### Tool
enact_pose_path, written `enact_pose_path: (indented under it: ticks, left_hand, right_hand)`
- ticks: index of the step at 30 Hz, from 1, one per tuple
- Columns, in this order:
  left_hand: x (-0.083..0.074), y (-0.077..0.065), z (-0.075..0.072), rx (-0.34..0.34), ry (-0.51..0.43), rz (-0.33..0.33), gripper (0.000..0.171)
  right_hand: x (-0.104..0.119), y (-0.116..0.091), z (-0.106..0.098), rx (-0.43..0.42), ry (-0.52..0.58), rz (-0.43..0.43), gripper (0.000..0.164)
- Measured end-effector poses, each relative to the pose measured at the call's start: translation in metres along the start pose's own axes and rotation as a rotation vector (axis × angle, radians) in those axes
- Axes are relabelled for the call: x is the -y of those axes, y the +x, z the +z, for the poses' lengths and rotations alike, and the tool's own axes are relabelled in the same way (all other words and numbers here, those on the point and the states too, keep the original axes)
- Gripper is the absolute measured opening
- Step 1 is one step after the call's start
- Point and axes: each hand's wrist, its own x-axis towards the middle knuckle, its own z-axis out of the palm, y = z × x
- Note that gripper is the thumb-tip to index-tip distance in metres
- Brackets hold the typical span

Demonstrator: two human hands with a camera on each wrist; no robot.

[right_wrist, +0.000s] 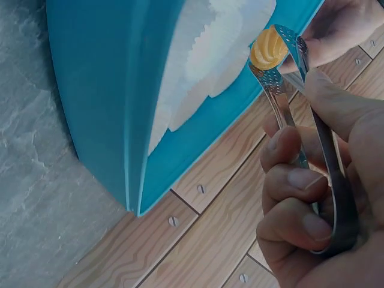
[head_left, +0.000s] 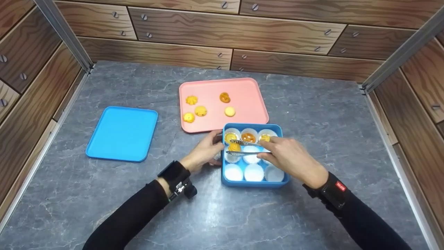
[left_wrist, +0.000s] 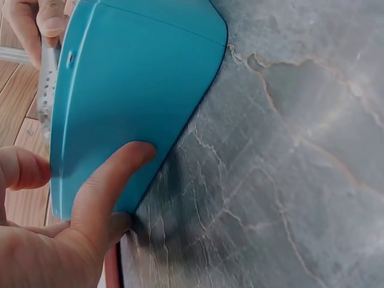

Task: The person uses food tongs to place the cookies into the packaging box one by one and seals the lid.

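A blue box (head_left: 255,184) holds rows of white paper cups (head_left: 254,172). Yellow and brown cookie-like pieces, one a brown pretzel shape (head_left: 248,138), fill its back row. My right hand (head_left: 293,158) grips metal tongs (right_wrist: 327,138), their perforated tips around a small swirled yellow piece (right_wrist: 268,49). In the head view that piece is over the left cup of the middle row; whether it touches the cup I cannot tell. My left hand (head_left: 206,150) rests its fingers against the box's left outer wall (left_wrist: 138,78) and at the rim, spread rather than curled round it.
Behind the box lies a pink tray (head_left: 242,88) with several pieces, including a round pale yellow one (head_left: 229,111) and a brown pretzel shape (head_left: 224,97). A flat blue lid (head_left: 121,133) lies to the left. Wood-patterned walls border the grey marbled tabletop (head_left: 312,104).
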Motion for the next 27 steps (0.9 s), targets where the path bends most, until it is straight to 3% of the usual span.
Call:
enact_pose_path:
  ticks: [15, 21, 23, 27]
  left_hand:
    - [-0.0015, 0.0014, -0.0008, 0.014, -0.019, -0.009, 0.066]
    - [0.0010, 0.0005, -0.0029, 0.014, -0.025, -0.003, 0.061]
    - [0.0010, 0.0005, -0.0029, 0.013, -0.005, 0.007, 0.062]
    - [0.0012, 0.0022, -0.0015, 0.001, 0.114, 0.089, 0.062]
  right_hand:
    - [0.0022, -0.0010, 0.0037, 0.071, 0.000, 0.038, 0.040]
    - [0.0036, -0.0014, 0.0041, 0.064, -0.010, 0.026, 0.040]
    - [0.0039, -0.0018, 0.0042, 0.057, -0.014, 0.022, 0.040]
    - [0.0045, -0.0027, 0.0044, 0.043, -0.009, 0.007, 0.040]
